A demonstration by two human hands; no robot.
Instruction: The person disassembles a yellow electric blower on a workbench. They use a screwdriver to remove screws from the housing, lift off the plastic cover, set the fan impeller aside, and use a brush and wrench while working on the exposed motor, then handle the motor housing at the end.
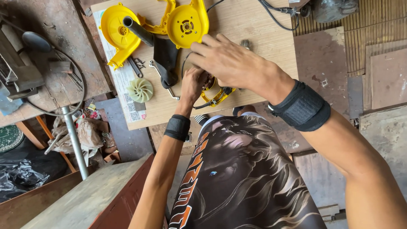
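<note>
While both hands are gathered over the near edge of the wooden board (254, 46), a small motor assembly (207, 80) is being worked at, seated in a yellow handle piece (218, 98) with a black cord trailing from it. The left hand (193, 85) is curled round the motor from below, gripping it. The right hand (231, 61) is laid over the top with fingers spread and slack; whether anything is pinched beneath it cannot be told, since the palm hides the contact.

Step judged: mid-way in the strip-down or rebuild of a small electric blower, the motor being handled at the handle half. The next move would call for a steady hold by the left hand and a fine fingertip grip by the right, with care taken of the cord.

Parts laid out further up the board:
- yellow housing half (114, 32), round, open side up, holding only its central hub
- second yellow housing half (186, 23), just beside the first, nothing loose seen in it
- black nozzle tube (140, 30), lying across the first half's rim
- black cloth bag (166, 59), contents hidden
- pale green fan wheel (140, 90), lying apart on a printed paper sheet (121, 80)
- spanner (163, 80), near the bag

Black wrist bands are worn on both forearms.
</note>
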